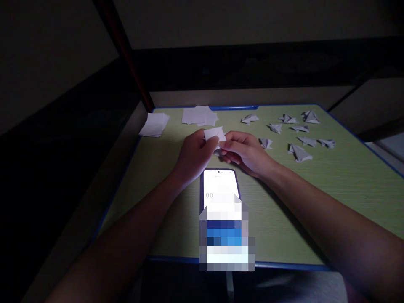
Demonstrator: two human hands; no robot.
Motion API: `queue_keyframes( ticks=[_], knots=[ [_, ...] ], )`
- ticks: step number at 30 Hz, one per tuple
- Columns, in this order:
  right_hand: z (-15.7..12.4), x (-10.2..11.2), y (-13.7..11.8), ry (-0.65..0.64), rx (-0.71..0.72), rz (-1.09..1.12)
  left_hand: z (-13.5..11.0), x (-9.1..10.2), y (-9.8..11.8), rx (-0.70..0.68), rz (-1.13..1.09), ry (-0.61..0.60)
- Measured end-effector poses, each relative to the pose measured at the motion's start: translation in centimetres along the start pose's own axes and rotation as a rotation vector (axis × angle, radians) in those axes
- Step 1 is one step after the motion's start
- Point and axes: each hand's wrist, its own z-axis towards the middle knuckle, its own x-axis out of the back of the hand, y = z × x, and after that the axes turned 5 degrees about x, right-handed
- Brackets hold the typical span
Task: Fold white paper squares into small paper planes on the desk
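Note:
Both my hands meet over the middle of a small green table (347, 181) with a blue rim. My left hand (194, 153) and my right hand (241, 151) pinch a small white folded paper (214, 134) between their fingertips, held just above the tabletop. A lit phone (221, 189) lies flat right below my hands, its lower part blurred out.
Two stacks of white paper squares lie at the far left edge (154, 124) and far middle (198, 115). Several folded paper figures (298, 152) are scattered over the far right of the table. A dark post (126, 50) rises behind the far left corner. The room is dim.

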Motion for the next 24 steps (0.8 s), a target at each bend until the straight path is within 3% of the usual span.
queue_keyframes(
  ticks=[24],
  knots=[
    [0.03, -0.03, -0.05, -0.01, -0.011, -0.013, -0.01, -0.05, 0.08, 0.011, -0.018, -0.002]
  ],
)
